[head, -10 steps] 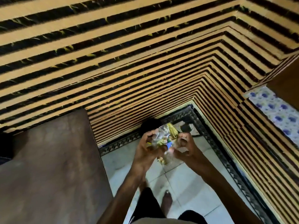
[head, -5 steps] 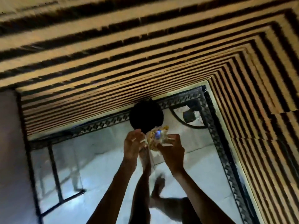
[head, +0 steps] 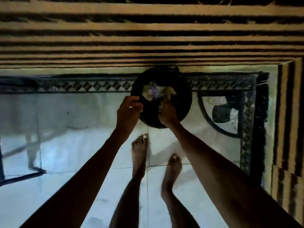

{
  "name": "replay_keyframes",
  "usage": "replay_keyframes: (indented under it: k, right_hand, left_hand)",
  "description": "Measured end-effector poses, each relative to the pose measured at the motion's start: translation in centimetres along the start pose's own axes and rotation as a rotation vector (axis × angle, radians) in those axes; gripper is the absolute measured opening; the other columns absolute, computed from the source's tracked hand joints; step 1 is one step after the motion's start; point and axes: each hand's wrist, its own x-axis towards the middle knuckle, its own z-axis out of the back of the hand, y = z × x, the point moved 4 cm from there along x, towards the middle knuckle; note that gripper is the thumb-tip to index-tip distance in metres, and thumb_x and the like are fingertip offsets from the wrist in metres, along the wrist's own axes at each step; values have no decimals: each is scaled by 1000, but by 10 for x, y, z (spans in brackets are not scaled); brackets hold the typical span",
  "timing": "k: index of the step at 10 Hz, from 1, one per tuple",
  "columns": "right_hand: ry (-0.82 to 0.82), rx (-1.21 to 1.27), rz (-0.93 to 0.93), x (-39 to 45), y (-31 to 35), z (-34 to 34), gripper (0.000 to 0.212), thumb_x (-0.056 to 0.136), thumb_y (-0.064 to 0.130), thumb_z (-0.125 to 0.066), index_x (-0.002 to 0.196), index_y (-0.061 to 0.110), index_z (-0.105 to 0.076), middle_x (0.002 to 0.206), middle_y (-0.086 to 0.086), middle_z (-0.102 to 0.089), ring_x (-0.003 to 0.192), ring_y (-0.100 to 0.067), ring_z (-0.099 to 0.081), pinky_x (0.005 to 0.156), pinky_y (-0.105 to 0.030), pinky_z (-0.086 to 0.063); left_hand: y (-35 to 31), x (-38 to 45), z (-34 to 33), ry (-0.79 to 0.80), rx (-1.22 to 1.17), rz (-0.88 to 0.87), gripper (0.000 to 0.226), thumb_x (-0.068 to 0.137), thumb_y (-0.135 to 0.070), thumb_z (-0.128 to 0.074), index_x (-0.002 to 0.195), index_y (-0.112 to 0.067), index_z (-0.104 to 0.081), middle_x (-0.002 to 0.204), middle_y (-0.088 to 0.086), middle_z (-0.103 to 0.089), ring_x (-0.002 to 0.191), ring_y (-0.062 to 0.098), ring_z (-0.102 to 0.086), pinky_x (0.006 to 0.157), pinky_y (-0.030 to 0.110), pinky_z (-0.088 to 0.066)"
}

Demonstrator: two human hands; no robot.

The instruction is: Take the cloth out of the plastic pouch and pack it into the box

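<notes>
Both arms are seen stretched fwd and down over a round black bin (head: 182, 102) on the floor (head: 65, 153), right up against the striped wall (head: 148, 38). The crumpled clear plastic pouch (head: 156, 92), w/ yellow and purple bits showing, is seen over the bin's mouth, just above the right hand (head: 167, 115). That hand is curled shut, fingers (head: 162, 106) pinched on the pouch's lower edge afaict; pic is blurry so the exact grip can't be made out. Whether the cloth is inside the pouch can't be told either, it's just a colourful crumple.

The left hand (head: 129, 111) is held at the bin's left rim, fingers (head: 133, 102) folded in close together. It looks pinched on the rim or some thin liner edge, but tbh that can't be confirmed, too dark.

Two bare feet are visible on the pale tiles below the hands, left foot (head: 139, 148) fwd, close to the bin, right foot (head: 174, 163) a bit back. A dark patterned tile border (head: 82, 87) is seen running along the wall behind the bin, w/ a curved black motif (head: 218, 119) in the corner to the right. Some dark frame (head: 23, 176) is reflected or standing at the far left, can't tell which.
</notes>
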Motion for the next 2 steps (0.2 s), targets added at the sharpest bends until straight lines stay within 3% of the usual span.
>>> replay_keyframes:
  k: [1, 2]
  right_hand:
    - [253, -300, 74, 1, 1, -6, 59, 98, 15, -45, 151, 4, -23, 155, -22, -29, 142, -35, -29, 118, -37, -19]
    - [76, -193, 68, -26, 16, 21, 45, 92, 8, -50, 137, 3, -50, 139, -18, -54, 132, -29, -47, 109, -31, -32]
  left_hand:
    - [2, -3, 2, -12, 12, 59, 37, 67, -19, -66, 103, -20, -62, 97, 10, -68, 85, 19, -64, 85, 43, -54]
    - [-8, -26, 7, -17, 44, 84, 30, 81, -13, -68, 110, -16, -62, 96, 5, -68, 87, 20, -67, 89, 45, -53]
